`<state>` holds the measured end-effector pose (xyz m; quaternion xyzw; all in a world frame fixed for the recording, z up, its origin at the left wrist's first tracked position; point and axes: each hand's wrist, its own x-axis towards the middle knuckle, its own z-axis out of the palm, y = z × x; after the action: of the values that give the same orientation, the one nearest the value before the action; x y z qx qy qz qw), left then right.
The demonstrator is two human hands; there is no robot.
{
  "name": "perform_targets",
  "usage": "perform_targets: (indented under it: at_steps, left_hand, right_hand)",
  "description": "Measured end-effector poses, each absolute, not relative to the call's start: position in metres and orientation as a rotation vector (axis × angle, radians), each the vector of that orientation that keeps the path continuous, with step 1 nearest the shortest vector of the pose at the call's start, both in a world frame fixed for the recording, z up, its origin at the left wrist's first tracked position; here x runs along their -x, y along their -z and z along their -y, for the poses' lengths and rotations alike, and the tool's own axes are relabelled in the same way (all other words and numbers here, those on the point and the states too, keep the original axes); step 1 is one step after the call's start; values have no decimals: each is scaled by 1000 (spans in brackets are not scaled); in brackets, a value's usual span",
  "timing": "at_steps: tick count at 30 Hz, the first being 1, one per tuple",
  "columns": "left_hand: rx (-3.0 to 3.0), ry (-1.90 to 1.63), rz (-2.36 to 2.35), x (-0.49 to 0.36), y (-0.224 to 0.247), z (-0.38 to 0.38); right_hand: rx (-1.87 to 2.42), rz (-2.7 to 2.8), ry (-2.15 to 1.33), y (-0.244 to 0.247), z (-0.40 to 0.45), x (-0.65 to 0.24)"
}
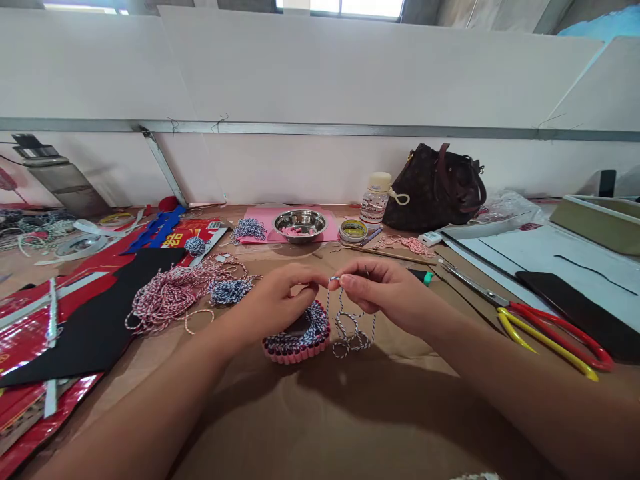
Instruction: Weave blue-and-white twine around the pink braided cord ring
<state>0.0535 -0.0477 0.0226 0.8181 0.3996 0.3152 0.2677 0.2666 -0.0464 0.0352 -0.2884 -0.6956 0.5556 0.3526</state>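
My left hand (285, 293) and my right hand (383, 290) meet fingertip to fingertip above the table, both pinching a thin blue-and-white twisted cord (335, 280). Slack cord (350, 337) hangs below the right fingers in loose curls that reach the brown paper. Below my left hand sits a small oval piece (300, 355) with a scalloped pink rim, and blue-and-white cord is coiled on it around a dark middle. My left hand covers part of this piece. A blue-and-white cord bundle (230, 291) lies just left of my left hand.
A pink-and-white cord heap (167, 297) lies at left beside black sheet material (95, 320). Behind my hands stand a steel bowl (300, 225), a tape roll (353, 231), a bottle (376, 200) and a dark handbag (440, 190). Red-and-yellow-handled scissors (545, 327) and a black phone (580, 313) lie right.
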Motion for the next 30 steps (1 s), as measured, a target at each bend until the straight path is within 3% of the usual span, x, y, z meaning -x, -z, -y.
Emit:
perform_targets:
  at_steps: [5,11,17,21,25,30]
  left_hand:
    - [-1827,-766,-934,-61,-35,64]
    - [-1811,-677,-1003,-59,-37,66]
    - [-1964,-687,-1204,-54,-32,58]
    - [-2281,-815,-1487,-55,-23,51]
    - [-2190,-939,-1347,-63,-21,56]
    - [-2007,-1092,-1184,-78,-25,70]
  right_hand:
    - [785,1899,-1293,-39,45,-265]
    - [939,1801,-1064,-50,18,-290]
    - [807,1454,-1271,-52,-7,-311]
    - [691,1535,-1122,-53,16,-297]
    - [682,1775,-911,-57,43,-283]
    - [645,1721,-1028,-48,44,-275]
